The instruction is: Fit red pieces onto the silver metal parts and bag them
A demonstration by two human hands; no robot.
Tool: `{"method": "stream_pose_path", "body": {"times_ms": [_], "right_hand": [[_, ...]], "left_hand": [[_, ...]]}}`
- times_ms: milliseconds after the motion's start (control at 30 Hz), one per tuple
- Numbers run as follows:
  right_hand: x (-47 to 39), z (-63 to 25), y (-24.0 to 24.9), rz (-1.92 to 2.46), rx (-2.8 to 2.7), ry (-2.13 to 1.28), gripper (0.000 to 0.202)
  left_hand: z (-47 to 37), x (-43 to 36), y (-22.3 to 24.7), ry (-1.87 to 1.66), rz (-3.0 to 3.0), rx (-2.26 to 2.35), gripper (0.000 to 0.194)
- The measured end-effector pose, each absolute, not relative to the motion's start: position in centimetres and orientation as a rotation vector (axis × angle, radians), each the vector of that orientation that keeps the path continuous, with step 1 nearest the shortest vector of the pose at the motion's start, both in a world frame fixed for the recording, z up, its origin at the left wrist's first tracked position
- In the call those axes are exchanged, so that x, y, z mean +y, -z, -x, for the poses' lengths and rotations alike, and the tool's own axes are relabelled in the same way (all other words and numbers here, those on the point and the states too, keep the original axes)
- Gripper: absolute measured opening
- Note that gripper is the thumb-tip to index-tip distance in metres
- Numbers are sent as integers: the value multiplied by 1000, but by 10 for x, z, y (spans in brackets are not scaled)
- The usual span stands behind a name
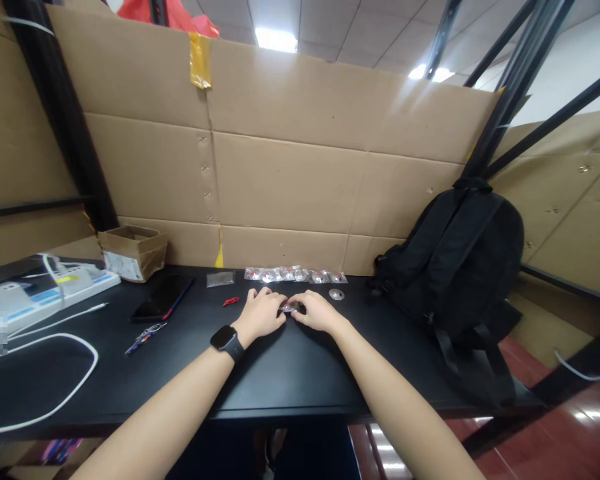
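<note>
My left hand, with a dark watch on its wrist, is closed on the left side of a small clear plastic packet. The fingers of my right hand pinch the packet's other side. Something red and shiny shows inside it, partly hidden by my fingers. Just behind my hands lies a row of similar clear packets with silvery round pieces and red bits in them. A loose silvery disc rests to the right. On the left are a red cord and a flat clear bag.
A black backpack stands at the table's right end. Leftward lie a phone, a keyring, a small cardboard box, a power strip and a white cable. A cardboard wall closes off the back.
</note>
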State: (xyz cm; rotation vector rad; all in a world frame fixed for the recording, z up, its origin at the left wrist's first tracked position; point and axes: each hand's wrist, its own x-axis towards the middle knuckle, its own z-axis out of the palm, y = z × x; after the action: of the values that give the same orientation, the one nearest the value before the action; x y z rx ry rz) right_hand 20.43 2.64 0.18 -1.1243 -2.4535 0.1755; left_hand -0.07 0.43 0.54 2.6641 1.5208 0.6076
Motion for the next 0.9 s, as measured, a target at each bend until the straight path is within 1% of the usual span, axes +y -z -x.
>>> {"method": "stream_pose_path", "body": {"times_ms": [133,233,300,400,467,533,567,733,900], "right_hand": [[26,-205,-4,1172,-2403,-121,20],[25,-209,-7,1170,-2334,-141,18],[25,-211,-8,1130,-2265,-259,18],[27,-211,-5,1053,-2109,-542,19],[30,-210,0,1008,-2017,-701,28],[34,-209,3,980,-1956,-803,38],[35,-209,4,973,-1937,-838,40],[41,-213,0,993,-1923,-904,39],[43,-215,-2,987,-1890,-979,44]], "left_hand": [[3,7,-4,-640,-2639,1541,24],[4,12,-4,-684,-2523,1543,25],[5,14,-6,-734,-2397,1550,27],[6,15,-10,-834,-2231,1543,31],[7,14,-12,-870,-2169,1533,33],[8,14,-13,-874,-2138,1525,34],[8,14,-13,-869,-2133,1516,34],[11,14,-15,-858,-2147,1473,32],[14,15,-17,-893,-2141,1478,26]]}}
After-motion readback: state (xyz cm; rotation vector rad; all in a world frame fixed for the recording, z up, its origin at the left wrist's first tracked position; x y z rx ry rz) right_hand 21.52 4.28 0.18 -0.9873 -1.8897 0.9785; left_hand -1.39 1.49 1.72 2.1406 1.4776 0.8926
